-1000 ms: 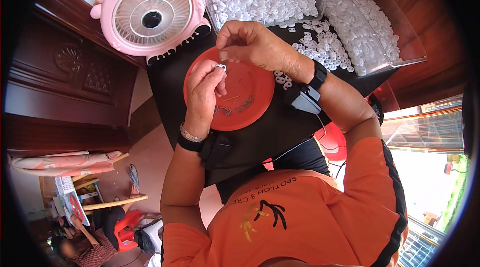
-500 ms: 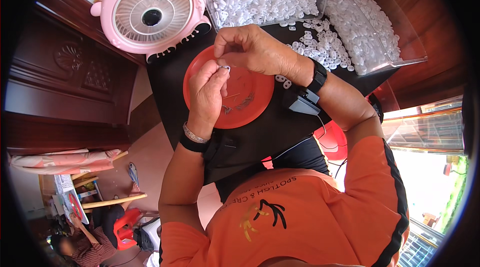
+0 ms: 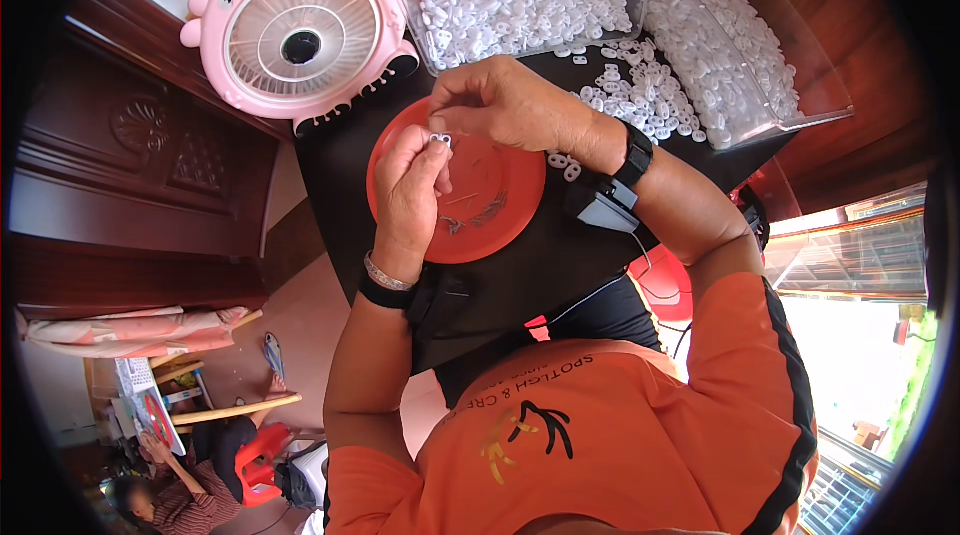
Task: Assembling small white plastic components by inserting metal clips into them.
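Between the thumb and forefinger of my left hand [image 3: 408,195] is a small white two-holed plastic piece [image 3: 440,140], one end sticking out past the fingertips. My right hand [image 3: 515,107] is closed in a pinch just above it; whatever those fingers hold is hidden or too small to make out. Both hands are over an orange-red round plate [image 3: 500,220]. On the plate lie thin, dark, sliver-like bits [image 3: 488,210], in loose clusters. A few more white pieces [image 3: 565,167] rest beside the plate, under my right wrist.
A clear bin [image 3: 645,10] heaped with white pieces stands at the back, beside a tilted clear tray [image 3: 780,125] of more. Loose pieces [image 3: 645,90] spread before them. A pink fan [image 3: 275,85] stands back left. Far lower left, another person [image 3: 190,500] sits.
The white piece in my left fingers now shows more of its two-holed face. My right fingertips stay close above it, with only a slight shift. The whole view has moved a little.
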A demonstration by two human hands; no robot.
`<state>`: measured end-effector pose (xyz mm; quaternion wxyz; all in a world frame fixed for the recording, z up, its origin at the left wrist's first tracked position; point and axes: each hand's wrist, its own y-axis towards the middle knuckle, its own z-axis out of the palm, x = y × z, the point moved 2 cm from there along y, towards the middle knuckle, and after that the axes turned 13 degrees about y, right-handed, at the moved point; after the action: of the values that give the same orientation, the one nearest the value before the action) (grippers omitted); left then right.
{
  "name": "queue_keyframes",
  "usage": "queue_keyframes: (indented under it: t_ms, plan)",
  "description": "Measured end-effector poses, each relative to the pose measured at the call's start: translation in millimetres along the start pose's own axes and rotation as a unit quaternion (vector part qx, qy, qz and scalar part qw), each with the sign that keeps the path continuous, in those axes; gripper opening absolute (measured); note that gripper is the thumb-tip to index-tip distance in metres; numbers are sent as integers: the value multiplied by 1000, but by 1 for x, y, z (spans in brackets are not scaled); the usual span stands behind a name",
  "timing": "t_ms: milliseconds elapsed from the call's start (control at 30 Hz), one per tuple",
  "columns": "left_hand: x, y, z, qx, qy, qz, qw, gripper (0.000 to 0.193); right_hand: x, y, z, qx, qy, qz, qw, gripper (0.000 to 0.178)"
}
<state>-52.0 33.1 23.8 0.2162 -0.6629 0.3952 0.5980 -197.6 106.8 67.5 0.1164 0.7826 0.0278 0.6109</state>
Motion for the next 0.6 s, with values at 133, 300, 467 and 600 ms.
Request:
queue_keyframes:
  t_ms: [133, 300, 467, 600]
  plan:
    - [4, 0, 0, 11, -12, 3, 1000, 17, -4, 1, 0, 5, -16, -3, 1000, 14]
    - [2, -2, 1, -8, -19, -1, 1000, 16, -5, 1, 3, -6, -115, -52, 992, 18]
    - [1, -3, 3, -15, -18, 3, 1000, 15, -8, 3, 9, -8, -127, -76, 989, 18]
    - [1, -3, 5, -34, -42, 0, 999, 15, -10, 3, 13, -33, -141, -96, 985, 18]
